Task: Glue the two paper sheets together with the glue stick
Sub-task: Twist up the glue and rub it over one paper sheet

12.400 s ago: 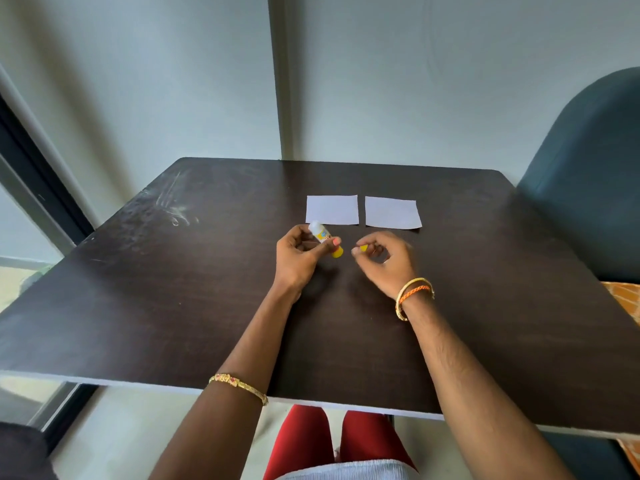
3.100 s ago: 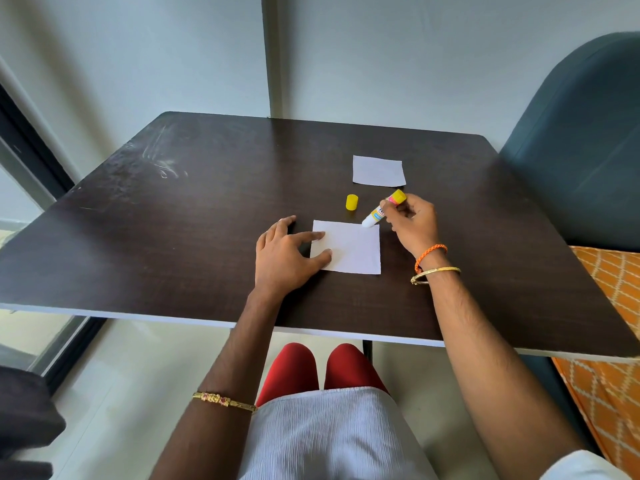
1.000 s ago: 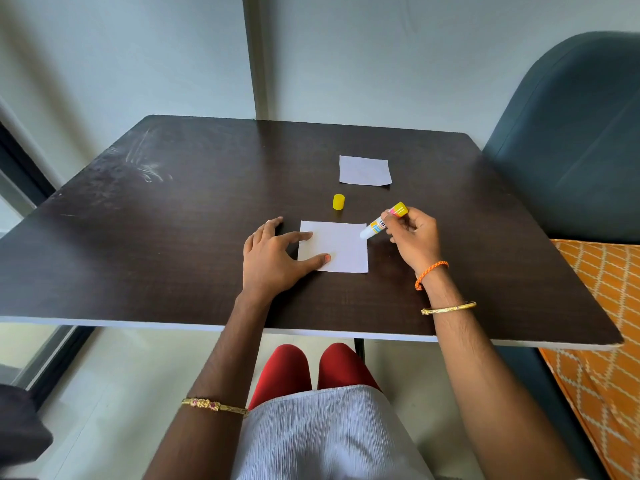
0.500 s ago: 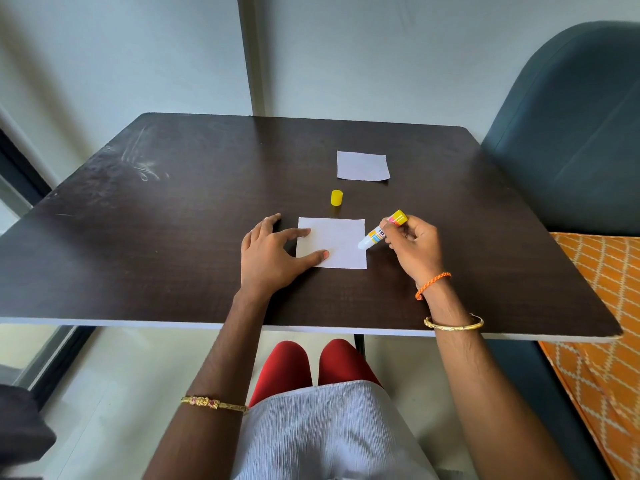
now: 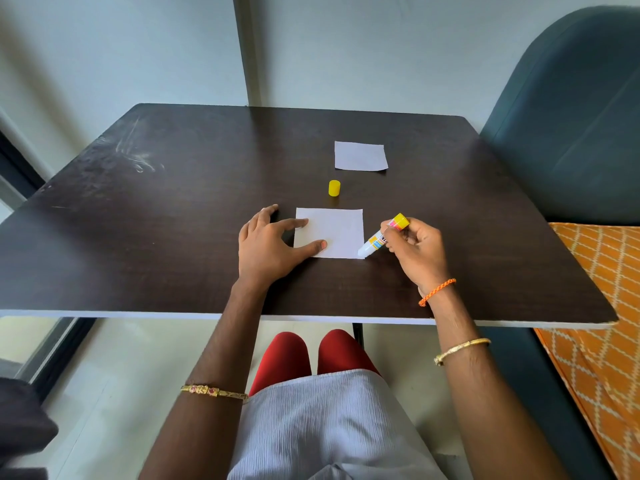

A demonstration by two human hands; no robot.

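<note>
A white square paper sheet point(image 5: 337, 230) lies near the middle of the dark table point(image 5: 173, 216). My left hand point(image 5: 268, 249) rests flat on the table, its thumb and forefinger pressing the sheet's left edge. My right hand point(image 5: 417, 252) grips an uncapped glue stick point(image 5: 381, 236) with a yellow end, tilted, its white tip touching the sheet's near right corner. A second white sheet point(image 5: 360, 156) lies farther back on the table. The yellow cap point(image 5: 334, 188) stands between the two sheets.
A dark teal chair back point(image 5: 568, 112) stands at the table's right side, with an orange patterned cloth point(image 5: 602, 306) below it. A pale wall runs behind the table's far edge. A window frame is at the far left.
The glue stick's tip has travelled down the sheet's right edge, from its far right corner to its near right corner. My left hand has stayed pressing the sheet.
</note>
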